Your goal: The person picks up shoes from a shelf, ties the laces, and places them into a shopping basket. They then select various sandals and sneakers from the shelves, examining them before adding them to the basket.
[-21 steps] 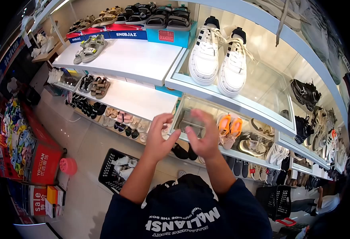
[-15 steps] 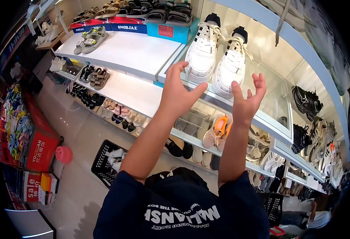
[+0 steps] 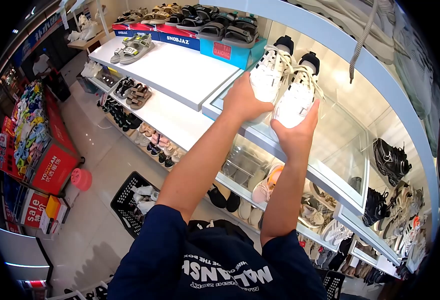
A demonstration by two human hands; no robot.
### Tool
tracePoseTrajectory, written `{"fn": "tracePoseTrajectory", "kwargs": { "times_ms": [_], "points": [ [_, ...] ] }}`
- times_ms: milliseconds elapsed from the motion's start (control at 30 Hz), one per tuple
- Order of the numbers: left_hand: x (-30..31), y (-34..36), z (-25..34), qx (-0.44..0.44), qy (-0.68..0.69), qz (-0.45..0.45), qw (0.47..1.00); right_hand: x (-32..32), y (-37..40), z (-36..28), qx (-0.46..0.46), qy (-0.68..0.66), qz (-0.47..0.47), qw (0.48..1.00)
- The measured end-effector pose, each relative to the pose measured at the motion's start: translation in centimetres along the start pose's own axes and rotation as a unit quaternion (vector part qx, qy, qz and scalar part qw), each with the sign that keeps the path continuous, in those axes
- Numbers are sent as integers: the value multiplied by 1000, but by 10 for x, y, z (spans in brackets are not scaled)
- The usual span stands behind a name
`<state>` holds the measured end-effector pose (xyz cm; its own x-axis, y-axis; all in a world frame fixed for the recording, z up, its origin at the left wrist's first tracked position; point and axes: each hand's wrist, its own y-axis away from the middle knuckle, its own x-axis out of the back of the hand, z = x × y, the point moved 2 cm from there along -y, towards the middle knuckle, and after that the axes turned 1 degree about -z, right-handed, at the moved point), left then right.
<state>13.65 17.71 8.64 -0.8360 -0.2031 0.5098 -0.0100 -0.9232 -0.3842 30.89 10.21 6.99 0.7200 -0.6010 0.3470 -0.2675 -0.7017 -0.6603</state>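
Note:
A pair of white lace-up sneakers with black heel tabs stands side by side, toes toward me, on a glass-topped shelf. My left hand [image 3: 245, 101] is around the toe end of the left sneaker [image 3: 268, 70], its thumb across the front and the fingers along the outer side. The toe of the right sneaker [image 3: 300, 92] sits between the thumb and fingers of my right hand [image 3: 298, 131]. Cream laces hang loosely over both shoes. The fingertips of my left hand are partly hidden by the shoe.
Left of the glass shelf [image 3: 337, 155], a white display shelf [image 3: 172, 62] carries grey sandals [image 3: 133, 49] and shoe boxes [image 3: 232, 51]. More shoes line the lower racks. A black basket [image 3: 125, 202] with white shoes stands on the floor. A lace [image 3: 356, 45] dangles from above.
Both hands have moved forward from open in front of the sneakers to closing around their toes. The view has shifted slightly, and the two sneakers appear closer together.

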Motion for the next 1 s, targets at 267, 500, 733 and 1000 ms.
{"fn": "tracePoseTrajectory", "kwargs": {
  "times_ms": [267, 500, 733, 1000],
  "points": [
    [37, 57, 21, 13, 113, 3, 993, 31, 26, -45, -82, -223, 15, 971],
    [91, 146, -35, -20, 360, -49, 931, 25, 110, -58, -50, -394, -58, 916],
    [148, 289, -150, 97, 504, -26, 858, -56, 238, -29, -248, -620, -328, 668],
    [177, 467, -239, 295, 273, 255, 879, -161, 364, -34, -393, -491, -473, 617]
  ]
}}
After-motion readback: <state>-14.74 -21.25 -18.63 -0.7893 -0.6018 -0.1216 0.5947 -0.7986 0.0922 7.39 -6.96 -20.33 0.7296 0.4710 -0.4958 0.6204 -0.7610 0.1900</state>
